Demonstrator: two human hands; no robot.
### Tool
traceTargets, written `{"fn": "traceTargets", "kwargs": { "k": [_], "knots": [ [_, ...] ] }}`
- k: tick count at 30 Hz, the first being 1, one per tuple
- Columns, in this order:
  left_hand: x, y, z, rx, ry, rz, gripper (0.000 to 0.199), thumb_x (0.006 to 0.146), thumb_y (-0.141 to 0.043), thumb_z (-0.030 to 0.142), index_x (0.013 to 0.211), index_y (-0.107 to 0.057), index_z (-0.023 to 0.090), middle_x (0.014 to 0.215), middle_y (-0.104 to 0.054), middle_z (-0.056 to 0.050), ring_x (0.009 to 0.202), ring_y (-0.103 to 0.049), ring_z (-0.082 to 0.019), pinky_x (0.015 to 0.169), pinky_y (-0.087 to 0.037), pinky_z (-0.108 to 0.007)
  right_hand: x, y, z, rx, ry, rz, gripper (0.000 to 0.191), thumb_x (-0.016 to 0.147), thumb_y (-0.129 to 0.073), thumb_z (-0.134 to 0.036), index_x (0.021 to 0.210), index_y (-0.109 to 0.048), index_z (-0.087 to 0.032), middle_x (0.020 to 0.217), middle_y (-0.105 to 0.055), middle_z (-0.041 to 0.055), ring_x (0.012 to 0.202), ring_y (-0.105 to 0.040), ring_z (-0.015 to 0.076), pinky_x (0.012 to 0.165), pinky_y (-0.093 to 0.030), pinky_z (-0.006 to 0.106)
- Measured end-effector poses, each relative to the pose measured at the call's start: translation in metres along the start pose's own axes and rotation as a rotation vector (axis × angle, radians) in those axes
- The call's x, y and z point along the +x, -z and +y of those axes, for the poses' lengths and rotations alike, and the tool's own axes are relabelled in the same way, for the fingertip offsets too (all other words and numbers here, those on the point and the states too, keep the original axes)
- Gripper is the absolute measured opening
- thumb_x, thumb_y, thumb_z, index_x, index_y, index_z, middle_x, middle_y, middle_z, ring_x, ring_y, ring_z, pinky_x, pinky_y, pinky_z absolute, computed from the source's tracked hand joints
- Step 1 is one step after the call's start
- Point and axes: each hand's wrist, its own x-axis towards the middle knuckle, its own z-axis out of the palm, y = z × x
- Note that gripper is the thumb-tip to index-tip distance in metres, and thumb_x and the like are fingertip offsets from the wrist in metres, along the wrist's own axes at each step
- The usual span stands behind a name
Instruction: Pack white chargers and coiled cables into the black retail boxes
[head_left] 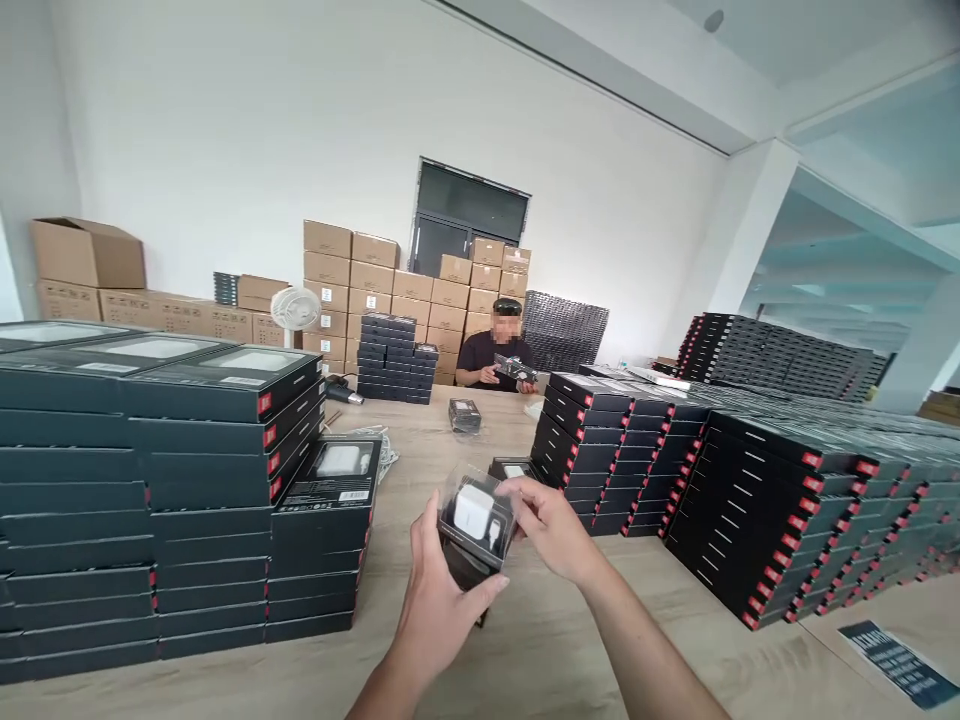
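Note:
My left hand (442, 590) grips a small black charger box (463, 562) from the left and below, its thumb along the near edge. Through the clear plastic top show a white charger (474, 512) and a white cable plug (494, 532). My right hand (551, 525) pinches at the far right corner of the box, fingers bent against the clear plastic. Whether it holds the plastic or only presses on it, I cannot tell. Just behind the right hand, another black box (514, 468) with a white item lies on the table.
Tall stacks of black boxes stand at left (210, 480) and right (720, 500). A wrapped box (465, 415) lies further back on the wooden table (420, 450). Across it a co-worker (499, 350) holds a package. Cartons (375, 280), a white fan (295, 308) and a coiled white cable (388, 452) are visible.

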Motion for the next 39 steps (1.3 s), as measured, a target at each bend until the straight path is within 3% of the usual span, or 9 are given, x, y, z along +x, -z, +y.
{"fn": "traceTargets", "kwargs": {
  "k": [3, 7, 9, 11, 15, 19, 24, 30, 39],
  "knots": [
    [-0.002, 0.005, -0.017, -0.057, -0.016, -0.006, 0.084, 0.087, -0.061, 0.036, 0.154, -0.011, 0.025, 0.147, -0.034, -0.015, 0.140, -0.039, -0.031, 0.116, -0.033, -0.053, 0.006, -0.012, 0.026, -0.017, 0.054, 0.149, 0.029, 0.091, -0.055, -0.046, 0.093, -0.071, -0.022, 0.078, -0.066, 0.0026, 0.064, -0.058, 0.0161, 0.055, -0.050, 0.027],
    [0.001, 0.015, -0.026, -0.017, -0.108, -0.009, 0.055, 0.097, -0.044, 0.028, 0.147, -0.023, 0.029, 0.142, -0.039, -0.012, 0.126, -0.053, -0.024, 0.109, -0.044, -0.047, -0.001, -0.024, 0.051, 0.106, 0.094, 0.349, 0.035, 0.092, -0.057, -0.051, 0.109, -0.069, -0.024, 0.111, -0.072, 0.0087, 0.096, -0.065, 0.0239, 0.077, -0.054, 0.034],
    [0.004, 0.021, -0.025, 0.041, -0.169, -0.008, 0.044, 0.098, -0.043, 0.027, 0.141, -0.033, 0.029, 0.139, -0.042, -0.012, 0.123, -0.055, -0.023, 0.105, -0.049, -0.045, -0.009, -0.027, 0.058, 0.201, 0.128, 0.372, 0.032, 0.091, -0.061, -0.048, 0.113, -0.066, -0.025, 0.118, -0.070, 0.0090, 0.106, -0.064, 0.0248, 0.087, -0.053, 0.037],
    [0.007, 0.026, -0.024, 0.105, -0.215, -0.017, 0.036, 0.097, -0.044, 0.026, 0.134, -0.044, 0.028, 0.136, -0.045, -0.011, 0.123, -0.055, -0.024, 0.104, -0.050, -0.044, -0.018, -0.027, 0.063, 0.233, 0.161, 0.333, 0.026, 0.088, -0.067, -0.044, 0.106, -0.066, -0.025, 0.117, -0.070, 0.0089, 0.108, -0.064, 0.0246, 0.093, -0.051, 0.038],
    [0.013, 0.031, -0.020, 0.179, -0.257, -0.051, 0.024, 0.097, -0.046, 0.027, 0.117, -0.060, 0.026, 0.139, -0.048, -0.011, 0.129, -0.052, -0.026, 0.107, -0.047, -0.042, -0.026, -0.024, 0.066, 0.061, 0.191, 0.234, 0.014, 0.087, -0.070, -0.036, 0.094, -0.074, -0.024, 0.112, -0.070, 0.0092, 0.108, -0.064, 0.0255, 0.096, -0.048, 0.039],
    [0.014, 0.031, -0.015, 0.067, -0.265, -0.023, 0.017, 0.099, -0.044, 0.027, 0.101, -0.061, 0.024, 0.137, -0.056, -0.009, 0.129, -0.054, -0.023, 0.109, -0.045, -0.041, -0.029, -0.024, 0.061, 0.073, 0.194, 0.247, 0.008, 0.087, -0.070, -0.031, 0.086, -0.069, -0.024, 0.122, -0.067, 0.0098, 0.115, -0.061, 0.0264, 0.100, -0.046, 0.041],
    [0.011, 0.034, -0.004, -0.039, -0.228, -0.044, 0.020, 0.095, -0.052, 0.024, 0.114, -0.057, 0.024, 0.123, -0.065, -0.009, 0.121, -0.059, -0.021, 0.104, -0.049, -0.037, -0.032, -0.025, 0.050, 0.149, 0.212, 0.207, 0.016, 0.086, -0.071, -0.029, 0.101, -0.064, -0.025, 0.109, -0.068, 0.0072, 0.108, -0.063, 0.0238, 0.097, -0.048, 0.039],
    [0.014, 0.039, 0.007, 0.044, -0.240, -0.098, 0.021, 0.097, -0.050, 0.028, 0.100, -0.070, 0.025, 0.112, -0.065, -0.007, 0.109, -0.063, -0.020, 0.091, -0.054, -0.032, -0.031, -0.023, 0.042, 0.068, 0.231, 0.155, 0.012, 0.090, -0.065, -0.032, 0.096, -0.074, -0.027, 0.101, -0.063, 0.0064, 0.096, -0.062, 0.0219, 0.087, -0.049, 0.035],
    [0.014, 0.037, -0.002, 0.023, -0.238, -0.080, 0.023, 0.093, -0.050, 0.022, 0.096, -0.073, 0.026, 0.117, -0.065, -0.008, 0.110, -0.063, -0.022, 0.091, -0.054, -0.034, -0.031, -0.013, 0.047, 0.194, 0.154, 0.030, 0.016, 0.089, -0.066, -0.039, 0.095, -0.078, -0.028, 0.117, -0.064, 0.0080, 0.110, -0.061, 0.0246, 0.094, -0.049, 0.038]
  ]
}}
